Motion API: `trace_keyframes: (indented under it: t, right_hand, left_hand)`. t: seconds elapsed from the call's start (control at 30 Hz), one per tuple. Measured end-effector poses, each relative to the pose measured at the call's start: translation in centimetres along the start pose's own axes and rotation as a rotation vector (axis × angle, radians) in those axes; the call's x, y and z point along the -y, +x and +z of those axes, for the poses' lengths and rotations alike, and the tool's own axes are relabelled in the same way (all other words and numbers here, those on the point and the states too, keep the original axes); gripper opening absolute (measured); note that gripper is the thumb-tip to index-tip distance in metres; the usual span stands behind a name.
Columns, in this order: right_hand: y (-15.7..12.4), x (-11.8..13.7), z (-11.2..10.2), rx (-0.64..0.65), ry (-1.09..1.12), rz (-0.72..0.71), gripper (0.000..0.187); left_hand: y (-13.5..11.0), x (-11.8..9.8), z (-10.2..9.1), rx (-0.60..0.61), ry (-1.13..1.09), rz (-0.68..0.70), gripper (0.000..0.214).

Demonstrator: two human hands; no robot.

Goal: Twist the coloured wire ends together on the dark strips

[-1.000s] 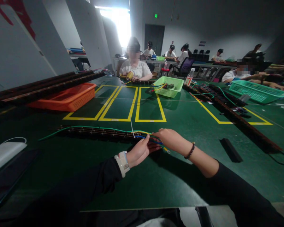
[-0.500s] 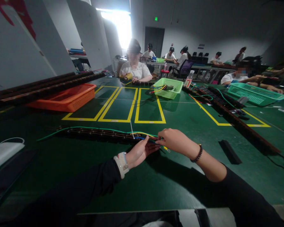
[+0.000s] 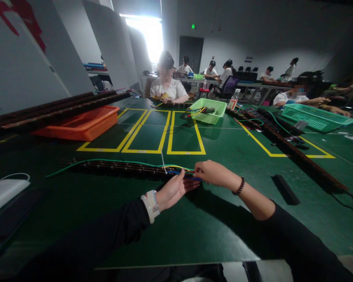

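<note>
A long dark strip-like assembly [image 3: 120, 166] lies across the green table, with a green wire [image 3: 106, 160] running along it. A white cable tie [image 3: 164, 162] sticks up near its right end, beside a blue wire [image 3: 173, 172] and a yellow wire [image 3: 176, 167]. My left hand [image 3: 176, 190] cups the wire bundle from the near side, thumb on top and fingers beneath. Above its fingertips, my right hand [image 3: 213, 174] pinches the wires at the assembly's right end. The fingertips of the right hand partly hide the wire ends.
An orange basket [image 3: 88, 131] stands at left under long dark strips [image 3: 61, 109]. A light green basket [image 3: 211, 117] holds wired parts. A black block [image 3: 285, 190] lies at right; a phone [image 3: 13, 219] and a white device [image 3: 7, 192] lie at left. A co-worker [image 3: 169, 88] sits opposite.
My right hand has shifted slightly left along the wires. The yellow-sleeved ring terminal that stuck out below it is now out of sight. My left hand stays nearly in place.
</note>
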State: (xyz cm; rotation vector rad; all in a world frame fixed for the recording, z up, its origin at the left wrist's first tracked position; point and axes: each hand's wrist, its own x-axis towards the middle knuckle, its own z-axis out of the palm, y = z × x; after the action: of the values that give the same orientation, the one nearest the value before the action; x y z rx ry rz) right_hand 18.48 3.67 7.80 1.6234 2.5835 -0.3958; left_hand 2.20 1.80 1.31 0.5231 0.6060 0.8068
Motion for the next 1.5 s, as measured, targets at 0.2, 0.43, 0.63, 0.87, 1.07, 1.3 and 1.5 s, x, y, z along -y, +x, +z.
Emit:
trace_keyframes:
  t: [0.2, 0.43, 0.63, 0.87, 1.07, 1.3, 1.5]
  right_hand:
    - [0.1, 0.4, 0.5, -0.231, -0.155, 0.05, 0.017]
    - [0.8, 0.0, 1.6, -0.151, -0.184, 0.012, 0.015]
    - [0.1, 0.8, 0.8, -0.201, -0.247, -0.013, 0.026]
    - [-1.4, 2.8, 0.4, -0.183, -0.186, -0.132, 0.022]
    - [-1.4, 2.4, 0.2, -0.14, -0.212, -0.221, 0.024]
    - [-0.1, 1.2, 0.4, -0.107, -0.224, -0.274, 0.021]
    - [0.7, 0.5, 1.8, -0.061, -0.186, -0.279, 0.022]
  left_hand:
    - [0.0, 0.0, -0.1, 0.006, 0.099, 0.019, 0.038]
    - [0.2, 0.0, -0.5, 0.009, 0.098, 0.014, 0.042]
    - [0.3, 0.1, -0.3, -0.002, 0.046, 0.023, 0.037]
    - [0.3, 0.2, -0.3, -0.051, -0.021, 0.052, 0.026]
    - [0.2, 0.1, -0.2, -0.038, 0.044, 0.034, 0.036]
    - [-0.3, 0.2, -0.3, 0.202, 0.319, -0.035, 0.061]
    - [-0.3, 0.3, -0.2, 0.228, 0.371, -0.035, 0.058]
